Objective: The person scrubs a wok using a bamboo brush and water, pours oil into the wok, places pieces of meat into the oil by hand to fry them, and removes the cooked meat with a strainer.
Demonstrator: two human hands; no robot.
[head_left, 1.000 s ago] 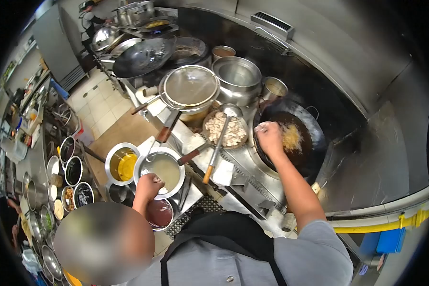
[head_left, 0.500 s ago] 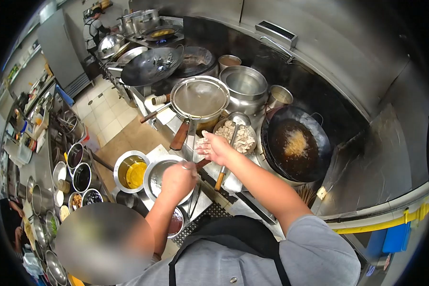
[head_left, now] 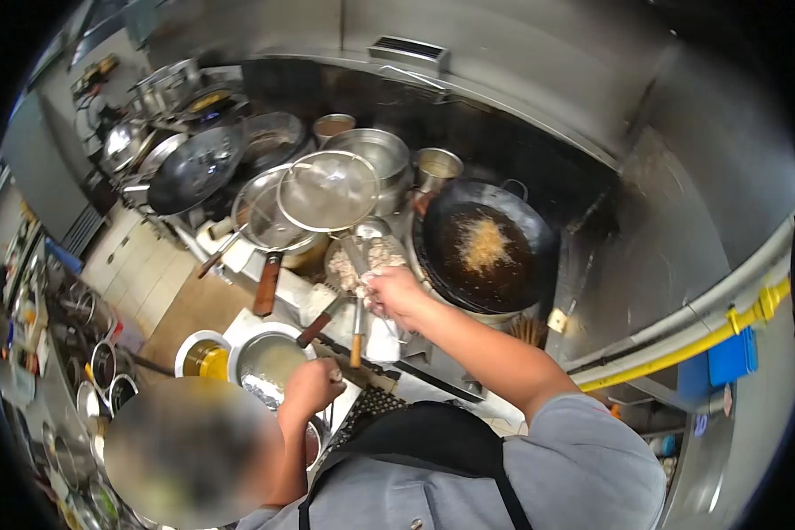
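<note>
My right hand (head_left: 396,296) is closed around the handle of a round wire strainer (head_left: 327,187), its mesh raised above the stove. Below it sits a bowl of pale, lumpy food pieces (head_left: 384,254), partly covered by the hand and handle. A ladle with a wooden grip (head_left: 356,343) lies across this bowl. My left hand (head_left: 313,386) is curled beside a metal bowl of cloudy liquid (head_left: 274,360); anything inside its fingers is hidden. A wooden handle (head_left: 318,327) sticks out by that bowl's rim. Golden bits (head_left: 486,246) froth in dark oil in the wok (head_left: 539,221).
A second strainer (head_left: 261,221) with a wooden handle rests on a pot to the left. A pot of yellow oil (head_left: 208,360) stands beside the bowl. Metal pots (head_left: 384,146) and another wok (head_left: 194,172) line the stove. A yellow pipe (head_left: 733,320) runs along the right.
My right hand, open before, now grips a strainer lifted off the other one. My left hand has lowered toward the near side of the bowl. The view has shifted.
</note>
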